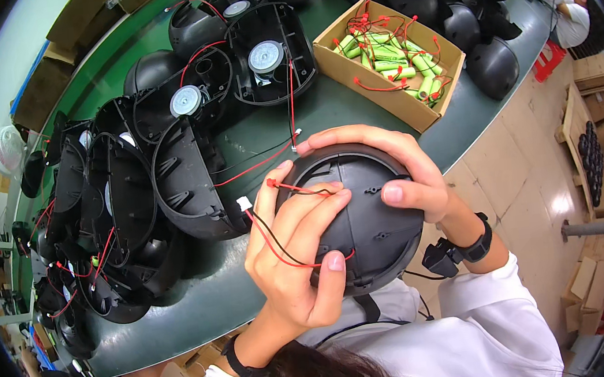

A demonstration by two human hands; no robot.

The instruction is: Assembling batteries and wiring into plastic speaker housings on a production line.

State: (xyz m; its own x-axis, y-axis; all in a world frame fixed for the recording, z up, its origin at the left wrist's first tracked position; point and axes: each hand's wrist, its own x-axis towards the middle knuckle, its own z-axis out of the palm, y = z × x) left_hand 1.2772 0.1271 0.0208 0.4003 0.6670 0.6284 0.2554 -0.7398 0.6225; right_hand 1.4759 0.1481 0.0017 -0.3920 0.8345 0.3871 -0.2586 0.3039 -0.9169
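Note:
A round black plastic shell [371, 218] is held between my two hands above the near table edge, its hollow ribbed inside facing up. My right hand [402, 159] is closed around its far and right rim, thumb resting over the inside. From the left, my left hand [290, 252] grips it, two fingers pressing into the hollow and the thumb at the near rim. Red and black wires pass under and between the left fingers. One pair ends in a white connector [244, 203], another in a small red plug [272, 183]. The left palm hides part of the rim.
Black speaker housings [194, 178] with round metal magnets [266, 57] crowd the table's left and far side. A cardboard box [385, 100] holds green battery packs [425, 65] with red plugs. Black domed shells [492, 69] pile up beyond it. A person [573, 20] sits far right.

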